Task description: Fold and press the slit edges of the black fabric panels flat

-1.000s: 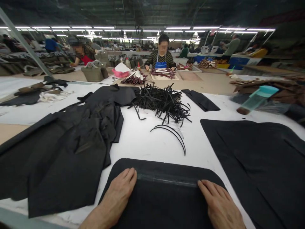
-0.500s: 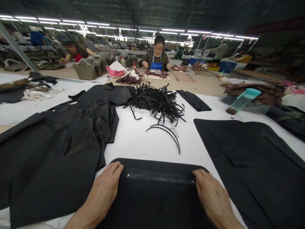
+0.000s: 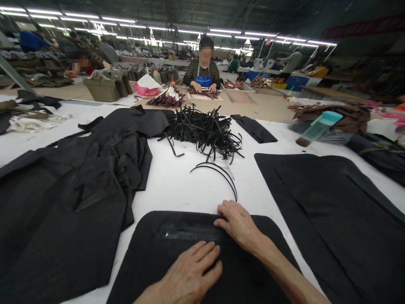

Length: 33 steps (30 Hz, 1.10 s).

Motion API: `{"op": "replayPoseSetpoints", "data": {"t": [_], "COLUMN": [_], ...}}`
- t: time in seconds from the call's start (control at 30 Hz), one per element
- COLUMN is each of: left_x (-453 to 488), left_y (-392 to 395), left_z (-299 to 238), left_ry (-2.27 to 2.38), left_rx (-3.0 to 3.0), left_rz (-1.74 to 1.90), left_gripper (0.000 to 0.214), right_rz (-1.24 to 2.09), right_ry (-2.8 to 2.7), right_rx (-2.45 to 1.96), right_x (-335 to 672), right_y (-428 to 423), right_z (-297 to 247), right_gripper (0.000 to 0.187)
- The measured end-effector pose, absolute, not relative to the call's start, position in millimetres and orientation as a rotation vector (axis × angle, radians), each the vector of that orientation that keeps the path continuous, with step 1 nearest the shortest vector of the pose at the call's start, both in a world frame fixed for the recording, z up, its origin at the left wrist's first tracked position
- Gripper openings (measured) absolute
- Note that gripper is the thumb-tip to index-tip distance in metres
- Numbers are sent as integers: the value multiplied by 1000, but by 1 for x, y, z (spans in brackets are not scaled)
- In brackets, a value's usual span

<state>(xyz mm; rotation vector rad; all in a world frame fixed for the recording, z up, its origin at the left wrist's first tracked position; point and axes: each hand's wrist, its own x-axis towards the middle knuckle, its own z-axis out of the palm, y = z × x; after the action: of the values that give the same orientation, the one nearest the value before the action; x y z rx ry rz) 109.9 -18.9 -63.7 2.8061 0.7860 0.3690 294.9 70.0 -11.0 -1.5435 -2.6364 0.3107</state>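
A black rounded fabric panel (image 3: pixel 148 257) lies flat on the white table (image 3: pixel 183 185) right in front of me, with a shiny strip (image 3: pixel 190 233) near its far edge. My left hand (image 3: pixel 190 274) rests flat on the panel, fingers stretched out, just below that strip. My right hand (image 3: pixel 237 223) lies across the panel's far edge, fingers curled down onto the cloth by the strip's right end; nothing shows inside them. Two thin curved black strips (image 3: pixel 221 175) lie just beyond the right hand.
A heap of black fabric pieces (image 3: pixel 79 190) covers the left. A tangle of black strips (image 3: pixel 205 131) sits farther back, a stack of black panels (image 3: pixel 332 207) lies on the right, and a teal-capped bottle (image 3: pixel 318 128) is tipped over. People work at tables behind.
Both hands left the panel's outer ends and came to its middle: the left slid right and nearer me, the right moved left onto the far edge. The view shifted slightly.
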Motion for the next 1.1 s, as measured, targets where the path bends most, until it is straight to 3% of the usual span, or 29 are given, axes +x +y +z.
{"op": "replayPoseSetpoints", "data": {"t": [0.2,0.5,0.77,0.93,1.1], "left_x": [110,109,110,130,169], "left_y": [-21,-21,-26,-19,10], "left_z": [-63,-44,-40,-24,-9], "left_ry": [830,893,979,1099,1236], "left_rx": [2790,2655,2574,2387,2140], "left_rz": [368,326,412,673,399], "left_gripper": [44,46,52,40,41], "right_rz": [448,-7,-249,-276,-360], "right_ry": [-2606,-2498,-2412,-2494,-2503], "right_rx": [-1407,-1415,-1177,-1085,-1006], "right_x": [307,314,323,323,321], "right_y": [62,52,41,34,34], "right_z": [-2,-11,24,37,43], "right_gripper": [26,16,34,40,42]}}
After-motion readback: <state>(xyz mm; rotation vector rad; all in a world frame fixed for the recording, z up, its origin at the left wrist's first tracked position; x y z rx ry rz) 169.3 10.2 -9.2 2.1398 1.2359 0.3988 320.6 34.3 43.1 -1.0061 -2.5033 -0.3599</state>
